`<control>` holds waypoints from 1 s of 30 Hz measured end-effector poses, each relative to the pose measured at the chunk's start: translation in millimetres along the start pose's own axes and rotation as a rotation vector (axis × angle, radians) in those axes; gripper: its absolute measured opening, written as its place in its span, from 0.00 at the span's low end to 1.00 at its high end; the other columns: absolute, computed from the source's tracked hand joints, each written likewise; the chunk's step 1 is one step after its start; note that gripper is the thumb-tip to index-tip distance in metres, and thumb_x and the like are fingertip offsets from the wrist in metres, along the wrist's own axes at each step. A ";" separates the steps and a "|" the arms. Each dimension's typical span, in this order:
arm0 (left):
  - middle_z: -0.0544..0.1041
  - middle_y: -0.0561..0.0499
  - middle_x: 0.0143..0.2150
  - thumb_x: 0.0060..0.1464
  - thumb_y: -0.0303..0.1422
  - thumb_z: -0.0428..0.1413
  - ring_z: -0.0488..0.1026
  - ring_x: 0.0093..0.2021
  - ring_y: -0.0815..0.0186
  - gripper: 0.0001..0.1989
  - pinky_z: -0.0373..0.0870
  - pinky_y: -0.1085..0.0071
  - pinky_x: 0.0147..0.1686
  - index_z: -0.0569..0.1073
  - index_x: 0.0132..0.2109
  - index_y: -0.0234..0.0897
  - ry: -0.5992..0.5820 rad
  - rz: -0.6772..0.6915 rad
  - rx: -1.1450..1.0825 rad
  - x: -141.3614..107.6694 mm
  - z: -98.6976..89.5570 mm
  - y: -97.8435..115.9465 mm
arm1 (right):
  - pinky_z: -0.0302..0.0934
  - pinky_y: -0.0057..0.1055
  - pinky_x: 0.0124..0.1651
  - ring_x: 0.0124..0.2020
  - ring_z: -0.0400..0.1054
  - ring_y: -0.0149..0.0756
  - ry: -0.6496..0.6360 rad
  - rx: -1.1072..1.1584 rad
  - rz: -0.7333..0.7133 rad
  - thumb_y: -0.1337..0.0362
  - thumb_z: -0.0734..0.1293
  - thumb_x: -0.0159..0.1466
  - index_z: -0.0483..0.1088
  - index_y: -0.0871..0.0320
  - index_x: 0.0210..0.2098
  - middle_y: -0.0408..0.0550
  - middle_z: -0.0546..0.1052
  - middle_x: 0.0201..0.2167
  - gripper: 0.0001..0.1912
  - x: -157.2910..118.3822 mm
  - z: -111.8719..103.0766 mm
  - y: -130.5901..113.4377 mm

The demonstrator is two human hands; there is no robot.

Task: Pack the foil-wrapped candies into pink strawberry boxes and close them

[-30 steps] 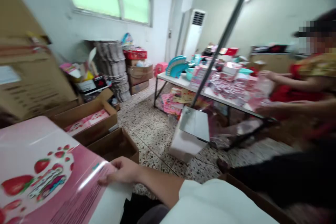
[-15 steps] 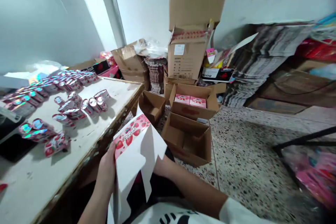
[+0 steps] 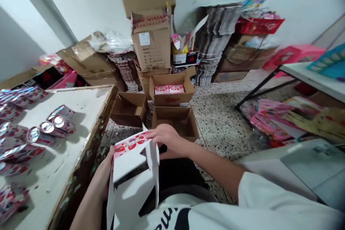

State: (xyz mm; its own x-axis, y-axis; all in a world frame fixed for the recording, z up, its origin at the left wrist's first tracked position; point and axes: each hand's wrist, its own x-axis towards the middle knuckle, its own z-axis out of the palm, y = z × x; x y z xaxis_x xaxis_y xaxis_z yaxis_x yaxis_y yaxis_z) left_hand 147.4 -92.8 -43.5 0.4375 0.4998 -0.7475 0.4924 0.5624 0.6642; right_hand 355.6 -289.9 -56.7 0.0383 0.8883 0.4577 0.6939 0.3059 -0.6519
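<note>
1. Head view: strawberry-printed carton [image 3: 131, 183], partly folded, lies between both hands above the lap; long axis appears to run towards the body.
2. Left hand [image 3: 104, 174] clasps its left side; right hand [image 3: 167, 140] touches its far right edge, pinch cannot be confirmed.
3. Worktable [image 3: 51, 176] stands left; cardboard boxes [image 3: 175, 135] sit beyond, on speckled floor [image 3: 215, 129].
</note>
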 end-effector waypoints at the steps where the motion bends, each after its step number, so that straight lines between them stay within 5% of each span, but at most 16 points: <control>1: 0.76 0.47 0.21 0.59 0.55 0.56 0.75 0.22 0.58 0.26 0.71 0.68 0.22 0.78 0.42 0.33 -0.018 0.011 0.013 3.1 1.9 -0.5 | 0.60 0.41 0.64 0.62 0.66 0.45 0.008 0.034 0.024 0.54 0.76 0.60 0.74 0.56 0.41 0.56 0.74 0.59 0.15 0.7 -0.7 -1.5; 3: 0.80 0.46 0.29 0.58 0.55 0.55 0.79 0.31 0.57 0.27 0.76 0.66 0.31 0.77 0.48 0.34 -0.028 0.126 0.061 7.6 -6.1 -1.9 | 0.64 0.39 0.58 0.56 0.71 0.44 0.036 0.057 0.106 0.54 0.76 0.60 0.73 0.54 0.34 0.53 0.77 0.54 0.13 -0.8 -2.8 -0.6; 6: 0.82 0.45 0.45 0.53 0.55 0.59 0.79 0.48 0.54 0.31 0.76 0.61 0.52 0.74 0.55 0.39 0.151 0.399 0.143 9.4 -46.3 -7.4 | 0.65 0.39 0.52 0.48 0.72 0.44 0.229 0.059 0.253 0.51 0.76 0.58 0.72 0.54 0.29 0.51 0.78 0.46 0.15 -7.7 -8.6 11.0; 8: 0.79 0.47 0.54 0.51 0.58 0.59 0.73 0.61 0.53 0.32 0.64 0.58 0.66 0.75 0.56 0.43 0.231 0.481 0.190 8.2 -77.8 -16.3 | 0.64 0.40 0.50 0.44 0.72 0.43 0.438 0.101 0.367 0.48 0.79 0.53 0.72 0.54 0.28 0.50 0.77 0.40 0.19 -11.5 -11.0 21.6; 10: 0.75 0.47 0.61 0.50 0.62 0.57 0.64 0.68 0.52 0.34 0.51 0.56 0.73 0.75 0.55 0.45 0.158 0.501 0.169 7.2 -97.0 -29.4 | 0.63 0.41 0.52 0.45 0.70 0.44 0.588 0.188 0.475 0.45 0.81 0.46 0.72 0.55 0.28 0.50 0.76 0.41 0.25 -12.7 -8.1 29.2; 14: 0.60 0.45 0.73 0.41 0.67 0.61 0.52 0.74 0.44 0.49 0.45 0.46 0.73 0.67 0.65 0.48 0.083 0.648 0.015 7.4 -79.5 -55.2 | 0.61 0.40 0.57 0.53 0.68 0.45 0.571 0.468 0.570 0.43 0.80 0.46 0.67 0.57 0.22 0.51 0.73 0.50 0.28 -8.2 18.9 23.6; 18: 0.46 0.45 0.78 0.35 0.67 0.64 0.45 0.76 0.44 0.64 0.43 0.51 0.74 0.49 0.74 0.49 0.157 0.825 0.073 3.6 -42.1 -65.3 | 0.61 0.40 0.57 0.53 0.68 0.44 0.518 0.702 0.492 0.41 0.79 0.49 0.67 0.57 0.23 0.51 0.73 0.50 0.28 -2.2 58.5 5.2; 21: 0.58 0.42 0.74 0.34 0.67 0.65 0.58 0.71 0.42 0.62 0.57 0.54 0.70 0.56 0.72 0.45 0.205 0.768 0.039 5.5 -41.7 -74.5 | 0.60 0.40 0.60 0.55 0.66 0.44 0.564 0.724 0.491 0.33 0.71 0.57 0.71 0.57 0.27 0.52 0.71 0.53 0.30 -1.7 78.8 -0.3; 26: 0.79 0.39 0.53 0.23 0.69 0.66 0.70 0.61 0.37 0.61 0.70 0.51 0.62 0.70 0.61 0.36 0.091 0.471 -0.111 29.8 -55.0 -117.2 | 0.58 0.41 0.63 0.58 0.64 0.45 0.532 0.637 0.622 0.29 0.63 0.60 0.74 0.57 0.28 0.53 0.69 0.55 0.35 -2.8 91.8 -1.8; 30: 0.79 0.40 0.52 0.48 0.66 0.55 0.72 0.61 0.44 0.45 0.72 0.53 0.60 0.69 0.62 0.36 0.260 0.278 -0.384 33.9 -42.0 -135.6 | 0.59 0.39 0.60 0.55 0.66 0.44 0.503 0.545 0.655 0.36 0.68 0.60 0.68 0.57 0.21 0.52 0.70 0.52 0.30 1.5 105.2 -9.5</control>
State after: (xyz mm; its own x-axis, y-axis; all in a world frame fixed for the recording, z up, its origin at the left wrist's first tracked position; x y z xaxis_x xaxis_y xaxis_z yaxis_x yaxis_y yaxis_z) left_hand 63.8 -124.5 -159.0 0.2870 0.7832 -0.5515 0.0529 0.5619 0.8255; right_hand 273.5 -255.4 -113.5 0.6847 0.7283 0.0288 0.0058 0.0341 -0.9994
